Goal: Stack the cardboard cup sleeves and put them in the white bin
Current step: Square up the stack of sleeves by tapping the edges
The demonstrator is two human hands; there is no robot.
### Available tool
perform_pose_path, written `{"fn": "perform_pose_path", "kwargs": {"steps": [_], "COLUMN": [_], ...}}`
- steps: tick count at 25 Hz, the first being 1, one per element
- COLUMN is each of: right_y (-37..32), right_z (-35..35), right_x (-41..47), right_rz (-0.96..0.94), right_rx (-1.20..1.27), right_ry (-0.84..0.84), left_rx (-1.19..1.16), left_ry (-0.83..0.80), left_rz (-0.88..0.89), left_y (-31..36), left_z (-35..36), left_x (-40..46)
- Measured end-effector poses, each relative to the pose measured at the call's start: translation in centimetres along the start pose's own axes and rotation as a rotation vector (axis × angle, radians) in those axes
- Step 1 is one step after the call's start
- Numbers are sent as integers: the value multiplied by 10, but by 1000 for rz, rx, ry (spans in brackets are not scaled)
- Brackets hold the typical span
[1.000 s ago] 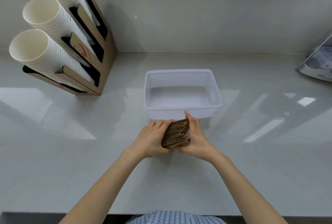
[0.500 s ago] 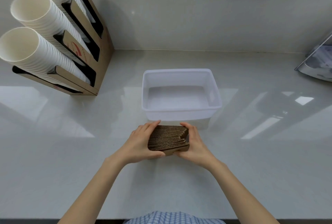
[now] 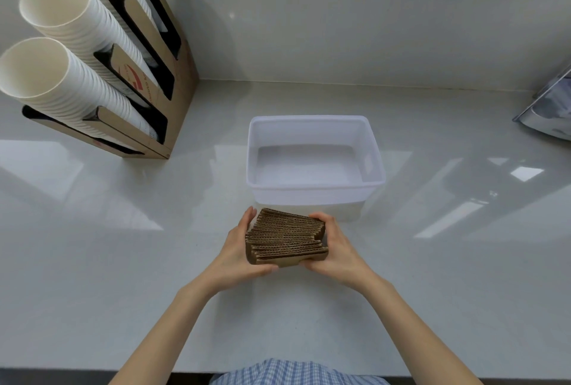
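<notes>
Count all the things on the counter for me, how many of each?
White bin: 1
Bundle of cardboard sleeves: 1, held by left hand and right hand
Cup holder: 1
Stacks of white cups: 3
Total: 6

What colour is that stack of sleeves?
Brown corrugated cardboard, the cup sleeves; seen in the head view.

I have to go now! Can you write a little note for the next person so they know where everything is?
Left hand and right hand: both closed on the ends of the sleeve stack.
The stack is held just in front of the white bin, not in it.
The bin looks empty.
Done: sleeves gathered, though the edges look uneven.
Left: square them up, then set them in the bin.
</notes>
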State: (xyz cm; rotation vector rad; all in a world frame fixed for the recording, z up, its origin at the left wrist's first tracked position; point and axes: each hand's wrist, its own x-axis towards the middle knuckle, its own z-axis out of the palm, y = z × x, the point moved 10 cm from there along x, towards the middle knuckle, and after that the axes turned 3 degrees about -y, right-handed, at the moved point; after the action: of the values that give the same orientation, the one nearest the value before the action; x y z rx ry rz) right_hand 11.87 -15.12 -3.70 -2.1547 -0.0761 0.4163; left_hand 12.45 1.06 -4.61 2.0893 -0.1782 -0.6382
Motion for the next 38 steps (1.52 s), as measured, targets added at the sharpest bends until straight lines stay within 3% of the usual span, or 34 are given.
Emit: {"fn": "perform_pose_path", "kwargs": {"steps": [11,16,31,38], "right_y": [5,8,7,1], "right_z": [-2,-3,-6,-6], "right_x": [4,3,4,-4], "right_rz": [34,51,0,23], "right_rx": [-12,-12,-8,25], "right_ry": [-25,-8,46,-59], "left_rx": [149,106,232,268], "left_ry": [123,181,108,102], "left_rz": [90,129,118,129], "left_y": [22,24,29,30], "left_z": [6,1,-3,-1], "left_x": [17,10,17,23]}}
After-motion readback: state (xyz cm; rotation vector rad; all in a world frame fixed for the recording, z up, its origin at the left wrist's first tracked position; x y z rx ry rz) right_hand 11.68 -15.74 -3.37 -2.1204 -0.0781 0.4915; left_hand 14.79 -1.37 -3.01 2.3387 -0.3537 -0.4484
